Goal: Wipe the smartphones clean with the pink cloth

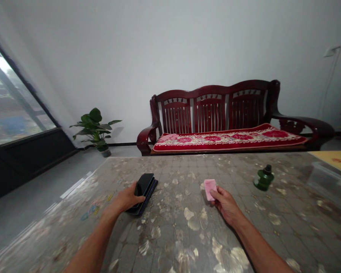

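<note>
On the left side of the table, my left hand point(130, 198) grips a black smartphone point(144, 184) by its edges, thumb on the near side. Under the phone lies a dark blue flat case or notebook point(148, 200), which sticks out a little to the right. My right hand point(226, 204) pinches a small pink folded piece, perhaps cloth point(210, 189), between thumb and fingers, just above or on the tabletop. Several coloured loops point(93, 209), maybe rubber bands, lie left of my left hand.
The patterned table cover point(176, 235) spreads across the foreground. A green bottle with a dark top point(263, 178) stands to the right, near a clear plastic box point(329, 185) and a yellow sheet point(337, 159). Behind the table are a wooden bench point(213, 110) and a potted plant point(95, 127).
</note>
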